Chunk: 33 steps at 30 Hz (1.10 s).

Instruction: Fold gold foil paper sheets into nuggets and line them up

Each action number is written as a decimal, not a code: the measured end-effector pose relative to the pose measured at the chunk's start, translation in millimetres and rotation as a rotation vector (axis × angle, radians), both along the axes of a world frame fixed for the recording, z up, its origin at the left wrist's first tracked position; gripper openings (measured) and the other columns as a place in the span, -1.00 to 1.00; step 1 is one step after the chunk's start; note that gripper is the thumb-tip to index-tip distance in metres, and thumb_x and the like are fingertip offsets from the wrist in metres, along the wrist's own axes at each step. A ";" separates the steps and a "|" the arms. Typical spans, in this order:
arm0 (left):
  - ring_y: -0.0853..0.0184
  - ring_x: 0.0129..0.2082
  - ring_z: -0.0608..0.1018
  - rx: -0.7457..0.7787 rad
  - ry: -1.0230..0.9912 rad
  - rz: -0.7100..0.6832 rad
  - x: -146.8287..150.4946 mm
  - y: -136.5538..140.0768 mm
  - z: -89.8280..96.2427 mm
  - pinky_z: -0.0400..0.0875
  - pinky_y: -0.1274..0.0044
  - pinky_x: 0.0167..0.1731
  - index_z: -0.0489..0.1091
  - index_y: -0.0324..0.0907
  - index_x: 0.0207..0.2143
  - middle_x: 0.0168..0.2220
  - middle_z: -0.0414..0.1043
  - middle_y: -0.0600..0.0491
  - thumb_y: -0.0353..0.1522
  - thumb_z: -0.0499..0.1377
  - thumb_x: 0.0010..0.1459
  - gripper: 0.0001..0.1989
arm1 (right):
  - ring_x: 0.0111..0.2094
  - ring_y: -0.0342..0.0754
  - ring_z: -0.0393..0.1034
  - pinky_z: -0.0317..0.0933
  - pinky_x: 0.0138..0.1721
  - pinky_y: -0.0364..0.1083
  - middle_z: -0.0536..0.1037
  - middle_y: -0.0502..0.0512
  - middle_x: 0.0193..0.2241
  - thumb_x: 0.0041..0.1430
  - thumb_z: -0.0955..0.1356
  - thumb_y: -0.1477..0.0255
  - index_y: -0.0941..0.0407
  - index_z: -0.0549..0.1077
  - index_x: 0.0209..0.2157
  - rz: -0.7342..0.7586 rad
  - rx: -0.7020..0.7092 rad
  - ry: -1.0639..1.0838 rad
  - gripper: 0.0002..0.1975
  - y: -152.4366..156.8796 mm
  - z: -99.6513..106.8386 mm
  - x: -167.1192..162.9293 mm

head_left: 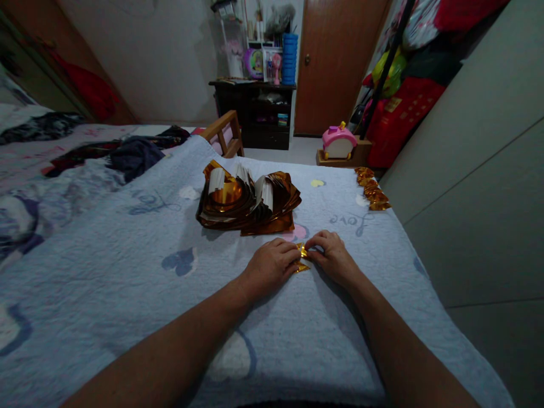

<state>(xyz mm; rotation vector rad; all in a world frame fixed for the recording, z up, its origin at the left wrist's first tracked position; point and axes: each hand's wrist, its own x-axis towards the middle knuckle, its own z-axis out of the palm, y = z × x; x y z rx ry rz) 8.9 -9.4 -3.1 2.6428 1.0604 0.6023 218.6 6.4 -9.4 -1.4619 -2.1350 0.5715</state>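
A small piece of shiny gold foil paper (302, 266) lies on the bedspread between my hands. My left hand (274, 263) rests over its left side, fingers closed on the edge. From the right, my right hand (334, 255) pinches the same paper between thumb and fingers. Part of the paper is hidden under the fingers. Just beyond my hands sits a thick stack of gold foil paper sheets (272, 221), curled up, with white undersides showing. At the far right edge lies a row of folded gold foil pieces (372, 190).
The light blue bedspread (170, 323) with heart prints covers the surface. Rumpled dark clothes (136, 156) lie at the left. Past the far edge are a wooden chair (232, 133), a dark cabinet (255, 116) and a pink toy (339, 140). A pale cabinet wall (480, 198) borders the right.
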 end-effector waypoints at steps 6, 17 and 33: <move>0.21 -0.04 0.52 0.008 -0.015 0.008 0.6 -1.1 2.1 0.45 0.34 0.01 0.48 -0.16 -0.03 -0.05 0.56 -0.02 -0.34 0.21 0.30 -0.79 | -0.13 0.05 0.29 0.05 -0.06 0.02 0.50 0.07 -0.25 0.16 0.44 0.54 0.01 0.60 -0.28 -0.007 0.024 -0.007 -0.86 -1.0 -1.5 -2.3; 0.21 -0.03 0.52 -0.005 -0.016 -0.007 -1.1 0.6 -3.3 0.44 0.32 0.02 0.49 -0.15 -0.02 -0.03 0.56 -0.02 -0.34 0.21 0.30 -0.78 | -0.13 0.07 0.25 0.10 -0.08 0.02 0.46 0.12 -0.20 0.14 0.44 0.45 0.09 0.47 -0.27 0.059 -0.033 -0.062 -0.89 -5.7 9.4 -0.8; 0.21 -0.04 0.50 -0.014 0.002 0.003 -0.3 -0.6 -0.8 0.42 0.35 0.03 0.48 -0.17 -0.04 -0.06 0.56 -0.01 -0.36 0.23 0.28 -0.79 | -0.18 0.05 0.24 0.13 -0.11 0.02 0.46 0.13 -0.28 0.08 0.37 0.62 0.10 0.48 -0.43 0.110 0.092 -0.065 -0.87 -6.8 4.2 -10.7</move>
